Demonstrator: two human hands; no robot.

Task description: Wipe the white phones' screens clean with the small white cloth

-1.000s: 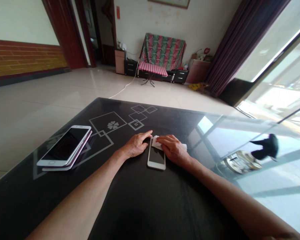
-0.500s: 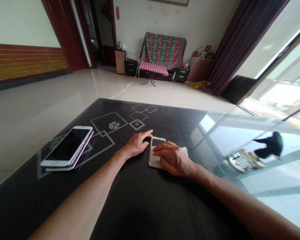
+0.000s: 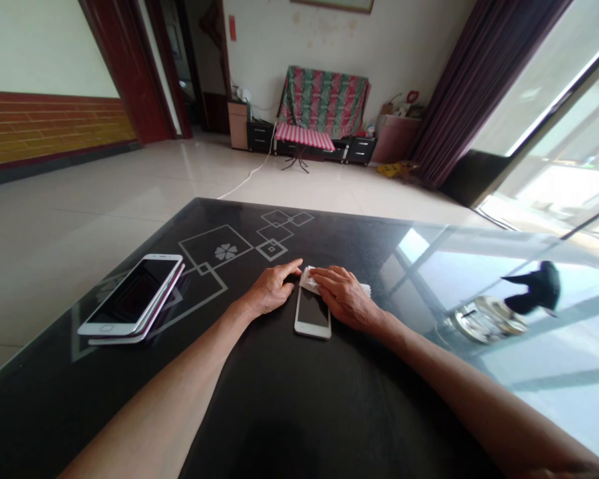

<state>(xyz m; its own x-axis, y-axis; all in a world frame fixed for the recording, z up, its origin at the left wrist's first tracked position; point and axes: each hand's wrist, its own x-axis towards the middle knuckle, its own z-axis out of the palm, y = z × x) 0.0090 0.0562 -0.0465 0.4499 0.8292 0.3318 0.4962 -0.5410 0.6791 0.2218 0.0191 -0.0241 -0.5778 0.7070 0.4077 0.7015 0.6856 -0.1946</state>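
A white-framed smartphone (image 3: 313, 311) lies flat on the black table, its dark screen facing up. My right hand (image 3: 348, 297) presses a folded white tissue (image 3: 310, 278) onto the far end of the screen, and part of the tissue sticks out to the right past the fingers. My left hand (image 3: 269, 291) rests on the table by the phone's far left corner. Its thumb and forefinger are apart with nothing between them; whether a fingertip touches the phone is hard to tell.
A stack of smartphones (image 3: 134, 296) lies at the left of the black table (image 3: 259, 399). To the right is a clear bottle (image 3: 489, 319) with a black spray head (image 3: 536, 289). Beyond the table, a small stool with a striped cover (image 3: 304, 137) stands before a draped cabinet.
My right hand has slid the tissue away from me to the phone's far end, uncovering the near part of the screen. The left hand has stayed in about the same place.
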